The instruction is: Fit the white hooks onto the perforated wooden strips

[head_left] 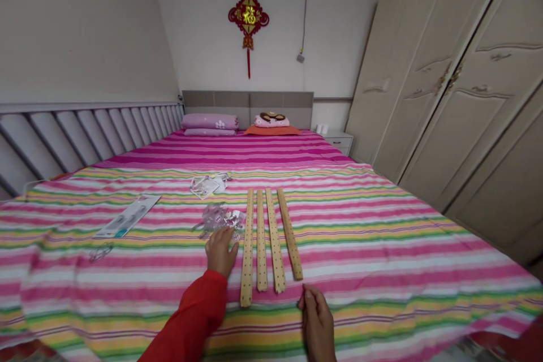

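My left hand, in a red sleeve, rests at the near edge of a pile of clear plastic bags with small metal parts. Its fingers are stretched out and the thumb stands apart; whether they touch the bags cannot be made out. Several long wooden strips with rows of holes lie side by side on the bed, the leftmost strip just right of that hand. My right hand hovers below the near end of the rightmost strip. Its fingers are curled and pressed together, and anything between them is hidden.
A flat blister pack and a loose bundle of wire-like pieces lie at left. Papers and small packets sit beyond the bags. The striped bedspread covers the bed; a wardrobe stands at right.
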Demonstrator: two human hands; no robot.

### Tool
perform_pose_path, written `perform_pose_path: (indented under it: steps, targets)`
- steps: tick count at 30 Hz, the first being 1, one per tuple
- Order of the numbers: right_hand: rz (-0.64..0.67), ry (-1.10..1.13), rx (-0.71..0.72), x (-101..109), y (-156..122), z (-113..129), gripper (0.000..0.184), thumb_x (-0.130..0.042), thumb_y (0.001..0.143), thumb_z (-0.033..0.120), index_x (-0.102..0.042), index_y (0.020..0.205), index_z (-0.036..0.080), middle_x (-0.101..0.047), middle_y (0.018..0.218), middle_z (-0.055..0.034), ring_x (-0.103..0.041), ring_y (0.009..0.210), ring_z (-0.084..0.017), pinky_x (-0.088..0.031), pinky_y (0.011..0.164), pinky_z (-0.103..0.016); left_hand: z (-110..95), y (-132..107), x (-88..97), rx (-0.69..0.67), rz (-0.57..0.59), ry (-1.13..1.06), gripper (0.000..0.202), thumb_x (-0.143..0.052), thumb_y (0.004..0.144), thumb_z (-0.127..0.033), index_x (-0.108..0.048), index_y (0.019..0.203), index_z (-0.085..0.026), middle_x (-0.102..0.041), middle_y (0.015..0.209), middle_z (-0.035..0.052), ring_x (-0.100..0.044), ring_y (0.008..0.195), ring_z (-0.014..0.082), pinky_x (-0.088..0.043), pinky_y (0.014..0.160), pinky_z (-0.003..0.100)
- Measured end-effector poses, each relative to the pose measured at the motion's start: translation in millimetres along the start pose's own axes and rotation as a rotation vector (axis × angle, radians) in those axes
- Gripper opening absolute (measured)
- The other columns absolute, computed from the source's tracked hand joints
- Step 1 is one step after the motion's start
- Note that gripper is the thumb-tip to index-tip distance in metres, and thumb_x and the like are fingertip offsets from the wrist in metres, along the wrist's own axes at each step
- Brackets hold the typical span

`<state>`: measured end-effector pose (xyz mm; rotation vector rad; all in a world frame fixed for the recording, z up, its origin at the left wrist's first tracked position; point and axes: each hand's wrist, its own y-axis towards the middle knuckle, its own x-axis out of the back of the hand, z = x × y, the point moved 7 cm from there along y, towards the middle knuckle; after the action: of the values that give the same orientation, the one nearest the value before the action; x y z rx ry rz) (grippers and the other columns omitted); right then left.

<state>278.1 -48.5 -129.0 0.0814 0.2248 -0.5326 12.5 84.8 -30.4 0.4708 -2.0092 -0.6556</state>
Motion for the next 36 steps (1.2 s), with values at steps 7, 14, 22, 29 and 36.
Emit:
perform_pose_path:
  steps: [7, 14, 22, 29, 36]
  targets:
    - [0.088, -0.146, 0.004, -7, -9, 3, 0.041, -0.05, 0.081, 0.058, -0.048, 0.064, 0.022, -0.04, 0.058, 0.0041, -0.039, 0.057, -0.014, -0.036, 0.054, -0.025, 24, -56, 0.3, 0.024, -0.198, 0.019, 0.029, -0.043, 0.085, -0.025, -0.063, 0.105, -0.018, -0.061, 0.105, 0.0112, -0.055, 0.099, 0.0239, -0.041, 0.085, 0.039]
    - [0.095, -0.159, -0.003, -9, -12, 5, 0.041, -0.051, 0.08, 0.059, -0.047, 0.064, 0.021, -0.037, 0.059, 0.0045, -0.036, 0.058, -0.014, -0.034, 0.053, -0.023, 40, -77, -7.3, 0.029, -0.217, 0.096, 0.02, -0.043, 0.084, -0.021, -0.062, 0.089, -0.018, -0.062, 0.096, 0.0096, -0.056, 0.09, 0.0226, -0.041, 0.077, 0.035]
    - [0.099, -0.185, 0.015, -10, -13, 8, 0.044, -0.053, 0.075, 0.063, -0.051, 0.063, 0.021, -0.038, 0.057, 0.0041, -0.036, 0.057, -0.014, -0.034, 0.052, -0.024, 28, -77, -3.3, 0.056, -0.201, 0.089, 0.02, -0.043, 0.079, -0.012, -0.06, 0.088, -0.018, -0.063, 0.095, 0.0086, -0.055, 0.09, 0.0233, -0.039, 0.078, 0.036]
    - [0.076, -0.237, 0.077, -8, -16, 11, 0.044, -0.053, 0.076, 0.062, -0.056, 0.066, 0.02, -0.042, 0.056, 0.0036, -0.038, 0.056, -0.014, -0.035, 0.051, -0.023, 26, -78, -2.4, 0.049, -0.187, 0.1, 0.021, -0.043, 0.078, -0.012, -0.059, 0.09, -0.019, -0.063, 0.096, 0.0085, -0.055, 0.091, 0.0234, -0.039, 0.079, 0.036]
    - [0.15, -0.314, 0.087, -13, -17, 11, 0.046, -0.051, 0.076, 0.065, -0.056, 0.066, 0.02, -0.049, 0.058, 0.0025, -0.043, 0.058, -0.015, -0.038, 0.055, -0.023, 22, -78, -0.5, 0.055, -0.179, 0.108, 0.022, -0.043, 0.078, -0.011, -0.059, 0.09, -0.019, -0.063, 0.097, 0.0084, -0.055, 0.092, 0.0235, -0.038, 0.078, 0.035]
